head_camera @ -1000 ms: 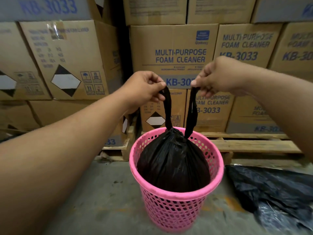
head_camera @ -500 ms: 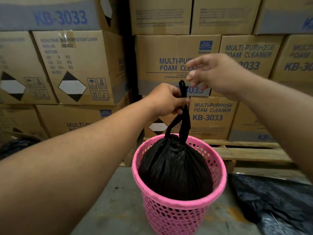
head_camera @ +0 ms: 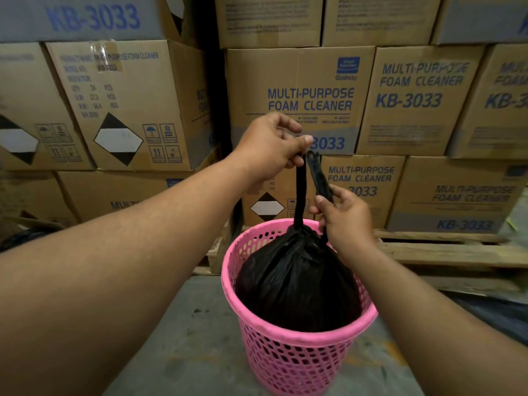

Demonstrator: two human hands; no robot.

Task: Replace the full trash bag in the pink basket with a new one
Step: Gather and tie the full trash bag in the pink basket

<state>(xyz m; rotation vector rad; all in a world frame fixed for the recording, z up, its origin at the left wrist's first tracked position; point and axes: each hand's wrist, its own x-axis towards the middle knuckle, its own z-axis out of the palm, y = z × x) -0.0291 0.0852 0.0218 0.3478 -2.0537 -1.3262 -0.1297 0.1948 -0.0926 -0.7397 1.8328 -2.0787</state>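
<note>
A full black trash bag bulges inside the pink perforated basket on the concrete floor. Two twisted black handle strips rise from the bag's gathered neck. My left hand grips the top of the straight strip high above the basket. My right hand is lower, just over the basket's far rim, pinching the other strip, whose frayed end sticks up toward my left hand.
Stacked cardboard boxes marked foam cleaner fill the background on wooden pallets. Loose black plastic lies on the floor at the right, partly behind my right forearm. Bare concrete floor lies left of the basket.
My right hand has dropped from above the strips to below my left hand and taken hold of one strip. My left hand has kept its grip, now on one strip only.
</note>
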